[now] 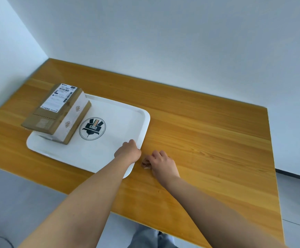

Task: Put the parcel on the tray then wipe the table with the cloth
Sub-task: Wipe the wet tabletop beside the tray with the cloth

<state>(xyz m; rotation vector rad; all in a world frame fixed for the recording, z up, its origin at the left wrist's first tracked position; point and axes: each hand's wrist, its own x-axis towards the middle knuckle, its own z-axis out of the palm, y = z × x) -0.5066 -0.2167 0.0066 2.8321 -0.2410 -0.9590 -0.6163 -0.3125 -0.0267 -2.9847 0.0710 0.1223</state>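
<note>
A brown cardboard parcel [56, 112] with a white shipping label lies on the far left part of a white tray [109, 154], overhanging its left rim. The tray has a round black logo in its middle and sits on the wooden table [208, 133]. My left hand [127, 151] grips the tray's right rim near its front corner. My right hand [161, 162] rests on the table just right of the tray, fingers curled down with nothing visible in them. No cloth is in view.
White walls meet at a corner behind the table's far left. The table's front edge runs diagonally below my arms, with grey floor beyond it on the left and right.
</note>
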